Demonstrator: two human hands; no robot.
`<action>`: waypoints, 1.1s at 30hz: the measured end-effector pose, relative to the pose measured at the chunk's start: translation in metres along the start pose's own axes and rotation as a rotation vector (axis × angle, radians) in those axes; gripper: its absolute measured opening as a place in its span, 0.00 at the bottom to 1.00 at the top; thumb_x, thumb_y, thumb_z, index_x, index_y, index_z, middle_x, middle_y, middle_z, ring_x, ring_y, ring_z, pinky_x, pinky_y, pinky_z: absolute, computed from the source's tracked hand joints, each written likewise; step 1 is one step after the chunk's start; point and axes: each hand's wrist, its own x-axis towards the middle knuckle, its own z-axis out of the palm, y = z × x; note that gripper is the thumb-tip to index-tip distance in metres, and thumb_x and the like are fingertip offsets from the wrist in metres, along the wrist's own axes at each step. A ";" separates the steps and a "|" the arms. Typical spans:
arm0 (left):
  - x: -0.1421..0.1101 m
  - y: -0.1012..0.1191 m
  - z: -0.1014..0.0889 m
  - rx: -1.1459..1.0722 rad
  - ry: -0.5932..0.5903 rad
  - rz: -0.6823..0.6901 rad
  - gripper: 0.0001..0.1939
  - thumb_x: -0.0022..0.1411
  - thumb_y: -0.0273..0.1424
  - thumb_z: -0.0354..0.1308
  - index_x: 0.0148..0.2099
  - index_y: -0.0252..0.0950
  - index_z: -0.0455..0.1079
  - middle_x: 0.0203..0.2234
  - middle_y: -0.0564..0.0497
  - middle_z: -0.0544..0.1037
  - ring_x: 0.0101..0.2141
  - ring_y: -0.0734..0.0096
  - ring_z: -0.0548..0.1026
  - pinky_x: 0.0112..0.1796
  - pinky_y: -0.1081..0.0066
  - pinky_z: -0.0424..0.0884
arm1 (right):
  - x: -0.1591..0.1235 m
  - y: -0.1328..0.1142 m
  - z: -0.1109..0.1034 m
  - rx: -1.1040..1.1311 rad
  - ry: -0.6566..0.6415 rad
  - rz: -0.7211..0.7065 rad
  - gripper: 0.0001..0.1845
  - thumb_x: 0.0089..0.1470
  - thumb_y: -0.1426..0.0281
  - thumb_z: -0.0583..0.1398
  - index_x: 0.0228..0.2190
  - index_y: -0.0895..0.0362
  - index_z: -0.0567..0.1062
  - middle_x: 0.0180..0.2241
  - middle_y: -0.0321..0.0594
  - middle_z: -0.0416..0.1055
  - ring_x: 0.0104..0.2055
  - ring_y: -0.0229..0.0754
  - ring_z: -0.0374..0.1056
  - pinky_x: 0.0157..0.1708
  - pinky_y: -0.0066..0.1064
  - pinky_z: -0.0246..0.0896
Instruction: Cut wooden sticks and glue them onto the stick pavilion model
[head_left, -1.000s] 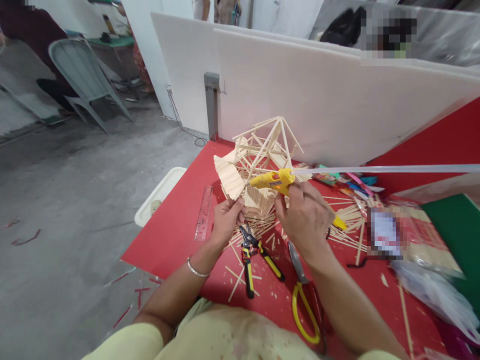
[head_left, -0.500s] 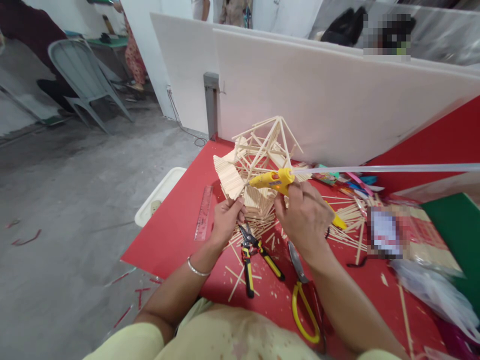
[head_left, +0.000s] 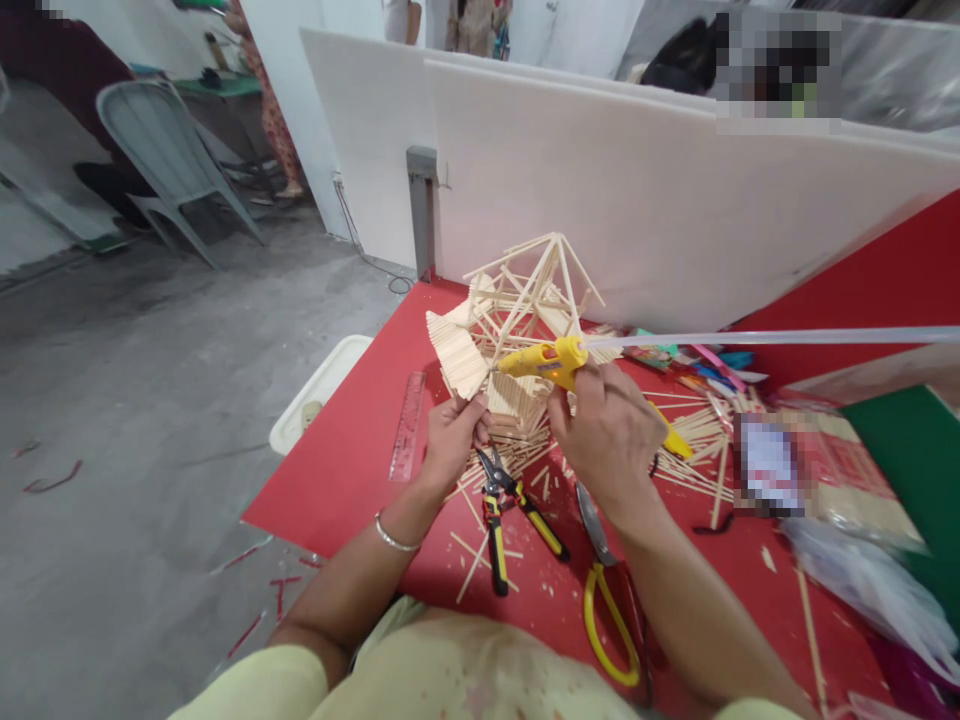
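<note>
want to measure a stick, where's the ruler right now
In the head view, the ruler lies left of centre on the red tabletop, just to the left of the left hand and near the stick structure.

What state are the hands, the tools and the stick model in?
Stick model: partly panelled, upper frame bare
Glue gun: glue stick loaded
Left hand: pinched at model's edge
Right hand: closed around glue gun
Pliers: handles spread
Scissors: open or shut unclear
Ruler: lying flat
</note>
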 end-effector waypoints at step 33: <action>-0.002 -0.001 -0.003 -0.012 -0.034 -0.012 0.18 0.59 0.40 0.62 0.24 0.32 0.73 0.12 0.52 0.71 0.14 0.79 0.66 0.18 0.77 0.58 | 0.000 -0.001 0.000 -0.001 0.010 0.000 0.13 0.63 0.65 0.54 0.44 0.59 0.72 0.35 0.43 0.72 0.36 0.44 0.64 0.32 0.34 0.48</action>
